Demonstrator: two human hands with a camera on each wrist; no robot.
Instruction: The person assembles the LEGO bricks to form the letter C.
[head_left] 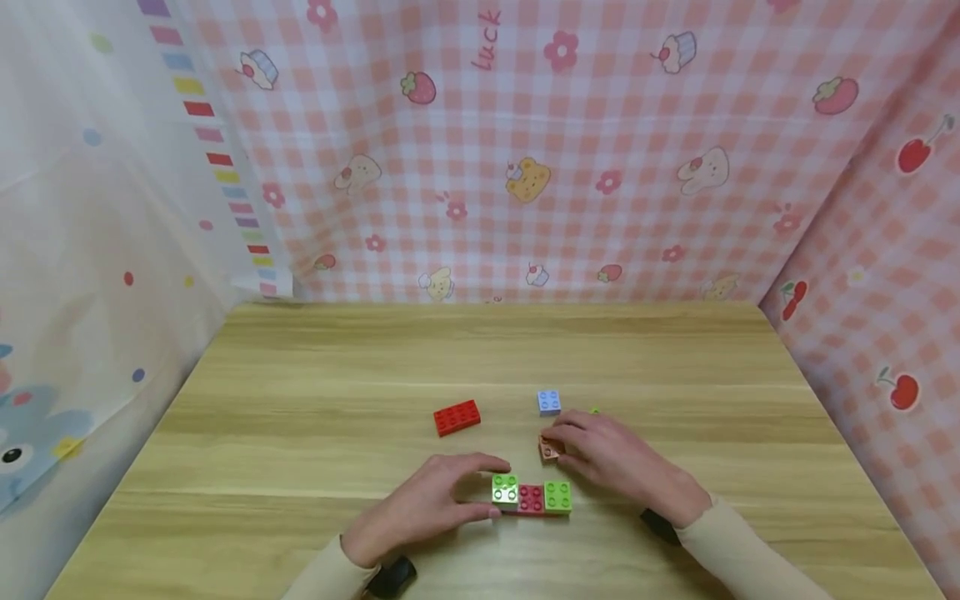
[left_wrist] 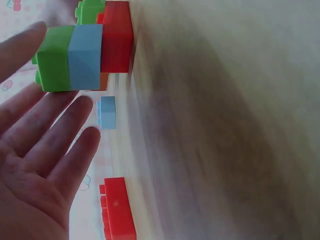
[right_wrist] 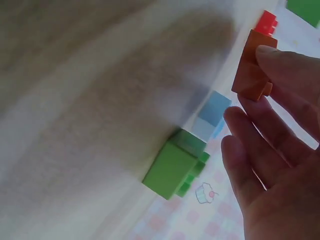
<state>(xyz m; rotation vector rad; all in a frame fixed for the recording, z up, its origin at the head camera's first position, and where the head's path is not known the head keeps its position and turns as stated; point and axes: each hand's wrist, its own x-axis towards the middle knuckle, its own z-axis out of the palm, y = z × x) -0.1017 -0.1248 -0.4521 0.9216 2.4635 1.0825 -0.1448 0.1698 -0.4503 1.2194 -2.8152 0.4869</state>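
Note:
A joined brick assembly stands on the table, with a red brick (left_wrist: 117,37) as its base. At its left end a green brick (head_left: 505,487) sits on a light blue brick (left_wrist: 86,57); a second green brick (head_left: 557,496) is at the right end, with red studs bare between. My left hand (head_left: 431,500) is spread around the left end, thumb on the near side and straight fingers on the far side. Just beyond the assembly, my right hand (head_left: 618,454) pinches an orange-brown brick (right_wrist: 252,65) between thumb and fingers.
A loose red brick (head_left: 457,417) lies farther back on the left of the wooden table (head_left: 300,375). Behind the right hand are a small light blue brick (head_left: 549,402) and a green brick (right_wrist: 170,167), mostly hidden in the head view. Patterned cloth (head_left: 480,133) hangs along the table's back and sides.

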